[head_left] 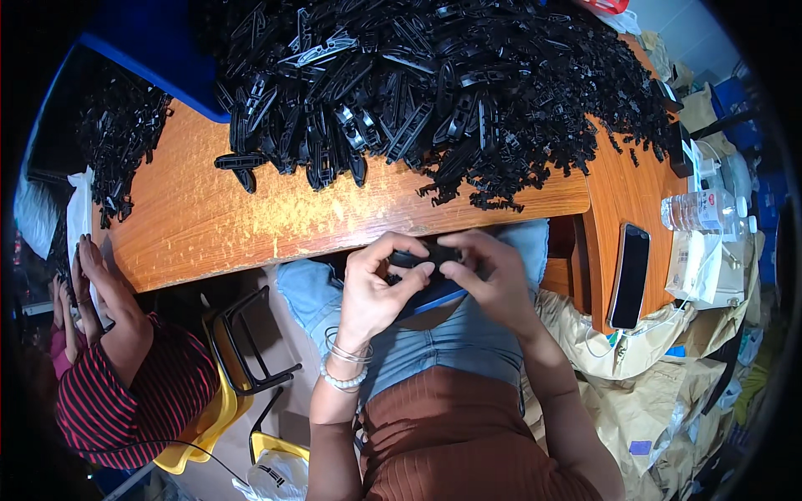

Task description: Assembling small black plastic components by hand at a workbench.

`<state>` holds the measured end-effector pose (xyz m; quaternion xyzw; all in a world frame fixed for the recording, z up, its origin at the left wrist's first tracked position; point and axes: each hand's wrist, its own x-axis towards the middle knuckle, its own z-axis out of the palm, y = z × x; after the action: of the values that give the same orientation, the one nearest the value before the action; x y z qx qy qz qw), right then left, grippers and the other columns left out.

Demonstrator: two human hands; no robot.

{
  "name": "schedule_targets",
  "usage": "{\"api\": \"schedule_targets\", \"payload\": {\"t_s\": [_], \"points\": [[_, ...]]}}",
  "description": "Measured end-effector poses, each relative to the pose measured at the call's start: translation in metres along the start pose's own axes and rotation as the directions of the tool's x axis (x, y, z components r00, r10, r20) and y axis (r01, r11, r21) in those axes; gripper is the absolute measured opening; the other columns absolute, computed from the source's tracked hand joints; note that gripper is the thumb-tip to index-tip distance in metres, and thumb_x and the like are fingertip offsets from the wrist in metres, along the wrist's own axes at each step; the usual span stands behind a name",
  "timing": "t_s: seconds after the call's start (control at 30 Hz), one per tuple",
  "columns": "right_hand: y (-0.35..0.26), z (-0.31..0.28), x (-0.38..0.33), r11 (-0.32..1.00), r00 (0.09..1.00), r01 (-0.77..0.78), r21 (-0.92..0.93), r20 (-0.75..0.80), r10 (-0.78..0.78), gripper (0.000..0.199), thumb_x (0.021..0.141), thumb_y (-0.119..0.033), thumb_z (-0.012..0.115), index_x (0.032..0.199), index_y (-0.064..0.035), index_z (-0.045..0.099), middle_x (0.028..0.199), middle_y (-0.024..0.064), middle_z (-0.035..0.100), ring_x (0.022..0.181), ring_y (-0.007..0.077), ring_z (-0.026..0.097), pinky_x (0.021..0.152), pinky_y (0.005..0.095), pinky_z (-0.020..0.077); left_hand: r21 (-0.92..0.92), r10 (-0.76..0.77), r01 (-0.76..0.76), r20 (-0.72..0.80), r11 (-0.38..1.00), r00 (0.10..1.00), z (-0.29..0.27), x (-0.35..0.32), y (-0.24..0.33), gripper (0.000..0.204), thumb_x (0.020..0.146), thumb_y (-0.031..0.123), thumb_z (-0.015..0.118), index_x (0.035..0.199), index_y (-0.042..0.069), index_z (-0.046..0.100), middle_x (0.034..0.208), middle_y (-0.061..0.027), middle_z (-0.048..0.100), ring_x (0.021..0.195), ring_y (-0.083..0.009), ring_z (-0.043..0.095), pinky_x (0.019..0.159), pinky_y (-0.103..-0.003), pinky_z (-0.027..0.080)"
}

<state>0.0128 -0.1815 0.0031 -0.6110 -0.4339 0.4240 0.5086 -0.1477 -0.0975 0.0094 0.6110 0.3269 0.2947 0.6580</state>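
Observation:
Close to the table's front edge, above my lap, my left hand and my right hand pinch a small black plastic part between thumbs and fingertips. Its shape is partly covered by my fingers. Beneath the hands a blue edge of something shows on my lap. Beyond them, a big heap of long black plastic parts covers the back of the wooden table. Smaller wavy black pieces spread along the heap's right side.
A blue bin tilts at the back left. Another person in a striped top works at the left. On the right lie a phone and clear plastic bottles. Brown paper sacks and a yellow chair flank me.

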Motion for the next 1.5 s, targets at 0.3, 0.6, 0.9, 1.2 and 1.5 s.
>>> {"api": "schedule_targets", "payload": {"t_s": [0.3, 0.6, 0.9, 1.2, 1.5], "points": [[0.028, 0.012, -0.004, 0.988, 0.999, -0.046, 0.145, 0.024, 0.043, 0.025, 0.075, -0.008, 0.071, 0.098, -0.0011, 0.065, 0.073, 0.0015, 0.052, 0.062, 0.0074, 0.043, 0.058, 0.0222, 0.0377, -0.013, -0.097, 0.097, -0.005, 0.995, 0.995, -0.006, -0.01, -0.016, 0.017, 0.077, -0.006, 0.064, 0.094, -0.003, 0.064, 0.079, -0.0045, 0.064, 0.073, -0.0098, 0.065, 0.063, -0.02, 0.051], [0.015, 0.004, 0.006, 0.998, 0.991, -0.033, 0.047, 0.134, 0.027, 0.02, 0.078, -0.003, 0.065, 0.098, -0.0007, 0.065, 0.081, 0.0042, 0.057, 0.072, 0.0102, 0.051, 0.063, 0.0248, 0.0415, 0.123, -0.044, 0.051, -0.063, 0.991, 0.997, -0.01, -0.008, -0.014, 0.013, 0.074, 0.0, 0.07, 0.086, -0.001, 0.065, 0.077, -0.0064, 0.066, 0.065, -0.0076, 0.06, 0.057, -0.021, 0.047], [0.026, 0.002, 0.057, 0.478, 0.782, 0.321, -0.818, -0.056, -0.621, 0.01, 0.072, -0.004, 0.067, 0.082, -0.004, 0.065, 0.084, 0.0072, 0.055, 0.077, 0.0241, 0.052, 0.066, 0.0353, 0.0443, 0.842, 0.641, -0.297, -0.072, 0.45, 0.764, -0.001, 0.086, 0.014, 0.03, 0.077, 0.007, 0.068, 0.102, 0.001, 0.054, 0.09, -0.0166, 0.056, 0.084, -0.0323, 0.057, 0.069, -0.039, 0.047], [0.023, -0.002, 0.058, 0.516, 0.768, 0.42, -0.747, -0.011, -0.641, 0.012, 0.073, -0.001, 0.065, 0.085, -0.0033, 0.061, 0.085, 0.0085, 0.055, 0.074, 0.0271, 0.052, 0.065, 0.0351, 0.0439, 0.862, 0.602, -0.254, -0.072, 0.439, 0.796, -0.007, 0.105, 0.017, 0.024, 0.081, 0.008, 0.062, 0.101, 0.002, 0.052, 0.074, -0.0127, 0.06, 0.068, -0.028, 0.06, 0.06, -0.036, 0.048], [-0.005, 0.003, 0.025, 0.951, 0.935, 0.27, 0.149, -0.275, -0.222, 0.016, 0.083, 0.009, 0.055, 0.097, 0.0029, 0.058, 0.093, 0.0093, 0.059, 0.08, 0.0088, 0.055, 0.067, 0.0201, 0.0438, 0.217, 0.056, -0.03, -0.115, 0.976, 0.992, -0.012, 0.024, 0.008, 0.028, 0.077, -0.007, 0.068, 0.097, 0.003, 0.051, 0.087, -0.0006, 0.053, 0.071, -0.0038, 0.05, 0.061, -0.016, 0.041]]}}
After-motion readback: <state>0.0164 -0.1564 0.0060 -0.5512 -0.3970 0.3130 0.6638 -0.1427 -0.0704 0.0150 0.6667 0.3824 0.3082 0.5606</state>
